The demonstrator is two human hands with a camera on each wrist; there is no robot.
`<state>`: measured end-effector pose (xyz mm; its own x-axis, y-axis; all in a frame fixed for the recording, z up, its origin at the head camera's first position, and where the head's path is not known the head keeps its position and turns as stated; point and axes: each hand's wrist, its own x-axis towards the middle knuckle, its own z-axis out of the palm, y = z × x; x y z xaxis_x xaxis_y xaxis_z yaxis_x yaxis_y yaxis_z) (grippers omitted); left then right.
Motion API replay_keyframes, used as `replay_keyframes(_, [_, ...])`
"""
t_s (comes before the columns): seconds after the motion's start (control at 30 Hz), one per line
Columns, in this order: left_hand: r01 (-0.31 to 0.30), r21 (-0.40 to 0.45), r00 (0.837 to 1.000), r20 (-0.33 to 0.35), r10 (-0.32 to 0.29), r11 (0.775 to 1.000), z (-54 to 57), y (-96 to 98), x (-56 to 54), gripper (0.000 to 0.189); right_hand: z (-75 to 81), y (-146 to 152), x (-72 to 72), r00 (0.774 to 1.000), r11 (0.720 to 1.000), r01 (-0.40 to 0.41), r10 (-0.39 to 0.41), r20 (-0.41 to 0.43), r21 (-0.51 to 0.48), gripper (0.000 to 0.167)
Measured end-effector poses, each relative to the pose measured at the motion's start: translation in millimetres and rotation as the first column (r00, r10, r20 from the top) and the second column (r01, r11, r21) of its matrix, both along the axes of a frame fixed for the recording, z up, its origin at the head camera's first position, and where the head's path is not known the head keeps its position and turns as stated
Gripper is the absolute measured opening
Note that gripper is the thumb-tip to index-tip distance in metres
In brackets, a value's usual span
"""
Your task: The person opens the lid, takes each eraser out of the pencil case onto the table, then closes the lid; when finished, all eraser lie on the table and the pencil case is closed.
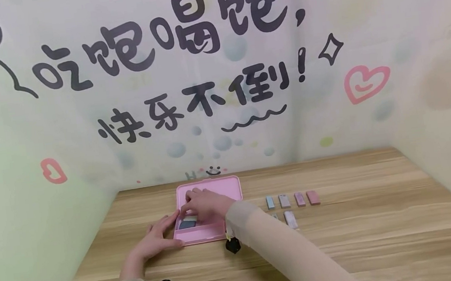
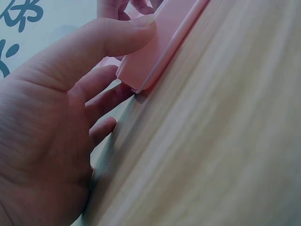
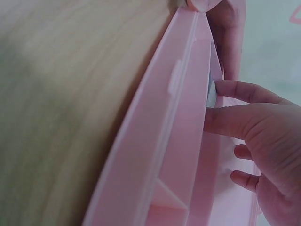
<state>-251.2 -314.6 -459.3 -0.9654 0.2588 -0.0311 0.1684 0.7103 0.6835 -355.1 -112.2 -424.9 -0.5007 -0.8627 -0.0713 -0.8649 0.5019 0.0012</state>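
Observation:
A pink plastic box (image 1: 203, 234) with its lid raised lies on the wooden table. My left hand (image 1: 153, 242) grips its near left corner, thumb (image 2: 141, 33) on the front wall and fingers along the side. Inside the box is my right hand (image 1: 208, 205). Its thumb and index finger pinch a small pale block (image 3: 211, 96) behind the divider, as the right wrist view shows. A dark blue-grey block (image 1: 187, 224) lies next to the pale one. My right hand hides part of the compartment in the head view.
Right of the box, a row of small rectangular blocks in blue (image 1: 270, 202), grey (image 1: 284, 201), purple (image 1: 300, 199) and dull pink (image 1: 313, 197) lies on the table (image 1: 368, 221). A pale block (image 1: 290, 219) lies nearer, beside another partly hidden by my sleeve. A printed cloth wall stands behind.

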Motion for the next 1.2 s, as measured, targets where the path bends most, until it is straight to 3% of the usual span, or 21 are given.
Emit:
replay_keyframes(0.23, [0.019,0.000,1.000,-0.004,-0.019,1.000,0.8,5.1,-2.9,0.095,6.1,8.0,0.7,0.999,1.000,-0.004,0.004,-0.034,0.017,0.052])
replay_keyframes(0.5, [0.024,0.007,1.000,-0.002,-0.024,1.000,4.5,9.7,-3.9,0.094,19.1,14.0,1.8,0.999,1.000,-0.022,0.022,-0.033,-0.007,0.043])
replay_keyframes(0.73, [0.023,-0.011,1.000,-0.013,-0.023,1.000,4.1,10.0,-2.8,0.095,28.6,27.7,-0.4,0.994,0.995,-0.002,0.013,0.107,-0.103,0.045])
replay_keyframes(0.93, [0.021,-0.010,1.000,-0.020,-0.021,1.000,3.3,7.4,-1.1,0.094,35.9,47.5,-3.8,0.976,0.982,-0.017,0.057,0.208,-0.188,0.044])
replay_keyframes(1.1, [0.005,-0.022,1.000,-0.013,-0.005,1.000,1.8,3.7,0.3,0.094,38.2,69.2,-4.8,0.943,0.967,0.058,0.029,0.332,-0.248,0.044])
replay_keyframes(1.2, [0.008,-0.019,1.000,-0.008,-0.009,1.000,2.2,2.5,1.5,0.094,38.8,82.5,-4.6,0.935,0.959,0.102,-0.001,0.355,-0.265,0.043])
